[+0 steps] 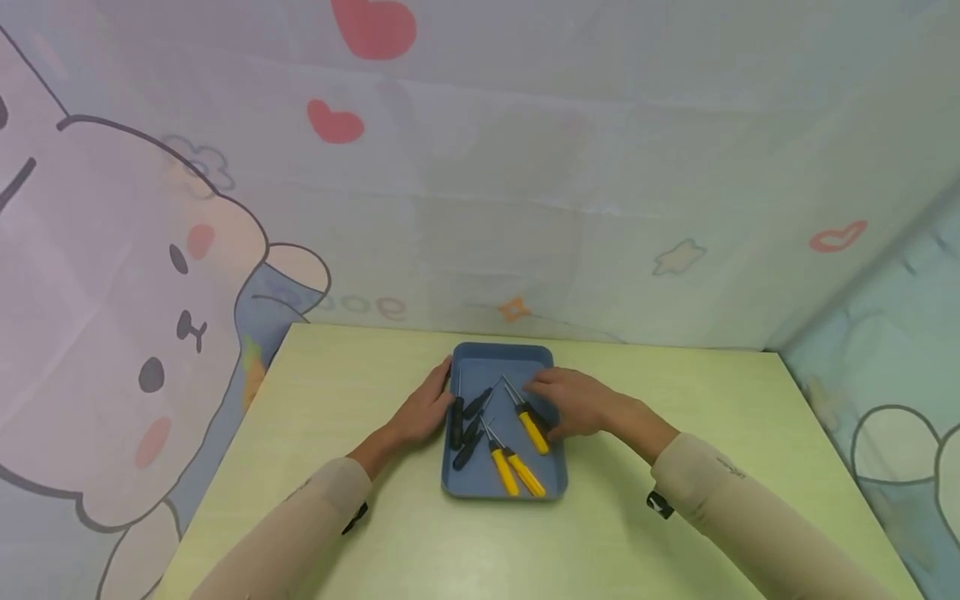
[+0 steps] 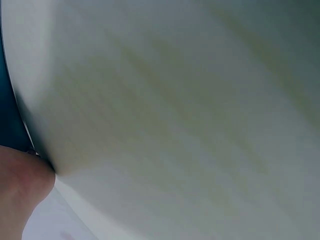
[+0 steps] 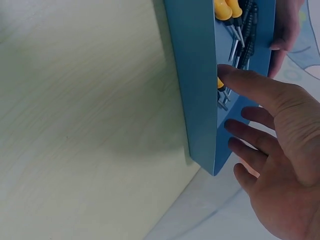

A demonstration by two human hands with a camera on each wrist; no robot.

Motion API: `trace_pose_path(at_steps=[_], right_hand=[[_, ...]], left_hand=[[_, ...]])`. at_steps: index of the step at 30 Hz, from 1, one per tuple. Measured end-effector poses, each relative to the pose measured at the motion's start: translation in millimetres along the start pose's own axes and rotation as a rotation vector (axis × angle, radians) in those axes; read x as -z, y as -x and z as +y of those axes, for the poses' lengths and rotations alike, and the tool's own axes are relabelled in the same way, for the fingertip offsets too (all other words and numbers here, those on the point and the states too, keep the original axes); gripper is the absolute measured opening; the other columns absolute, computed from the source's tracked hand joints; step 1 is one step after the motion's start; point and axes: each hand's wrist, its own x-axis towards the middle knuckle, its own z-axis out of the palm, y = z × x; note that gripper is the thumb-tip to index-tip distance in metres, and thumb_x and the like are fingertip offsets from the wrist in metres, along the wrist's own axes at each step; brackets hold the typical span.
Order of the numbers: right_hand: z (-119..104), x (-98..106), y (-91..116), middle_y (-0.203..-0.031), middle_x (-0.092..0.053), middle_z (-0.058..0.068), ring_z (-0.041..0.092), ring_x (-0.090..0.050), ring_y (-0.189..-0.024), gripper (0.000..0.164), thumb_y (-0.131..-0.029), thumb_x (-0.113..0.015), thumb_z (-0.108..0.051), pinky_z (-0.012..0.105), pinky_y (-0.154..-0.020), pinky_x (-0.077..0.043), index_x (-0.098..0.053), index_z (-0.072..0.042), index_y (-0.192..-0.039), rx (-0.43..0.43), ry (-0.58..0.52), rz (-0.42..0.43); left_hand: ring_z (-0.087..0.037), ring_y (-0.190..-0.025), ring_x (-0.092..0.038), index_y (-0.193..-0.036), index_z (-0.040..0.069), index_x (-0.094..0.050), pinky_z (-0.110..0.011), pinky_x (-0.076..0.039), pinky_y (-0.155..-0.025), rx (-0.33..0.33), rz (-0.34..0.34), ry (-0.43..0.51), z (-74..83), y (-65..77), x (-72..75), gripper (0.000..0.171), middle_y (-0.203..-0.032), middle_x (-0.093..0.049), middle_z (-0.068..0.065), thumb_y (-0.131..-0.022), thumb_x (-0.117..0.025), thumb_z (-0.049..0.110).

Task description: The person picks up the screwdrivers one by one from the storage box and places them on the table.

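Observation:
A blue-grey tray (image 1: pixel 504 351) holds screwdrivers with yellow handles (image 1: pixel 527 474) and several with black handles (image 1: pixel 457 423). Against the tray's left wall rests my left hand (image 1: pixel 423 410), which shows only in part in the left wrist view. My right hand (image 1: pixel 576 403) hovers over the tray's right side, close to a yellow-handled screwdriver (image 1: pixel 533 432) and a dark handle beside it. In the right wrist view its fingers (image 3: pixel 252 137) are spread and slightly bent, with nothing held between them and the thumb. The hand partly hides the tray's right wall.
The tray lies on a pale yellow-green table (image 1: pixel 360 375). Behind the table's far edge hangs a printed cloth (image 1: pixel 510 208) with hearts and a cartoon animal. More printed cloth (image 1: pixel 892 375) borders the right side.

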Motion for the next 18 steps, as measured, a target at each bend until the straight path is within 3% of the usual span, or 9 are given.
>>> trace_pose_path(at_steps=[8,18], right_hand=[[-3,-2,-3,-0.130,-0.056,0.008,0.027,-0.053,-0.120,0.080,-0.070,-0.090,-0.037,0.043,-0.103,-0.043,-0.058,-0.006,-0.137,0.021,0.000,-0.020],[-1,-10,-8,-0.126,-0.058,0.006,0.027,-0.053,-0.116,0.076,-0.069,-0.090,-0.040,0.044,-0.101,-0.044,-0.060,-0.010,-0.132,0.033,0.017,-0.022]], left_hand=[[-0.029,-0.150,-0.021,-0.160,0.008,-0.012,-0.041,-0.019,-0.120,0.019,-0.008,-0.006,3.4,1.1,-0.8,0.064,-0.163,-0.021,-0.012,-0.102,-0.040,0.013],[-0.028,-0.149,-0.022,-0.159,0.004,-0.016,-0.042,-0.021,-0.119,0.012,0.000,-0.016,0.7,-0.3,0.2,0.063,-0.163,-0.022,-0.009,-0.102,-0.041,0.014]])
